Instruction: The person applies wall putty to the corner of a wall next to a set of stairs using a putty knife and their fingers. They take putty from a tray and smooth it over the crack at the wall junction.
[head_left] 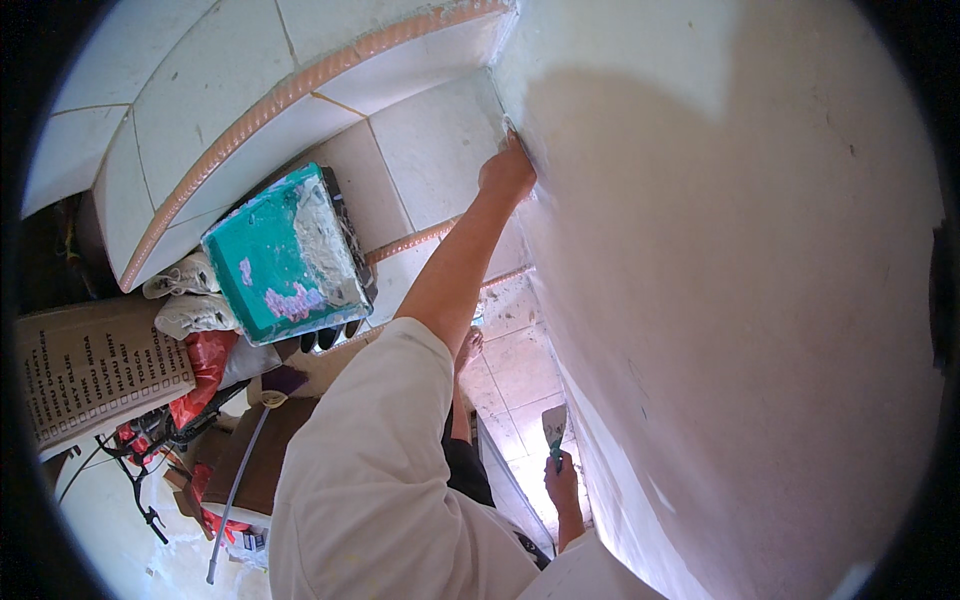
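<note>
My left hand (508, 172) reaches far forward to the corner where the tiled step meets the wall (720, 300). Its fingers are mostly curled, with a fingertip against the wall's lower edge; anything small inside them is hidden. Lower down, my right hand (564, 485) is closed round the dark handle of a putty knife (554, 428). The blade points up, is smeared with pale material and stays close to the wall. Left of my left arm, a green tray (260, 270) with whitish paste (325, 240) and pinkish-purple smears rests tilted on the steps.
Tiled steps (430, 150) with a pinkish edge trim curve across the top. White shoes (195, 312) lie beside the tray. A cardboard box (105, 370), a red plastic bag (208, 375), a bicycle handlebar (135, 490) and a thin grey pole (238, 490) crowd the left. My bare foot (471, 345) is on the tiles.
</note>
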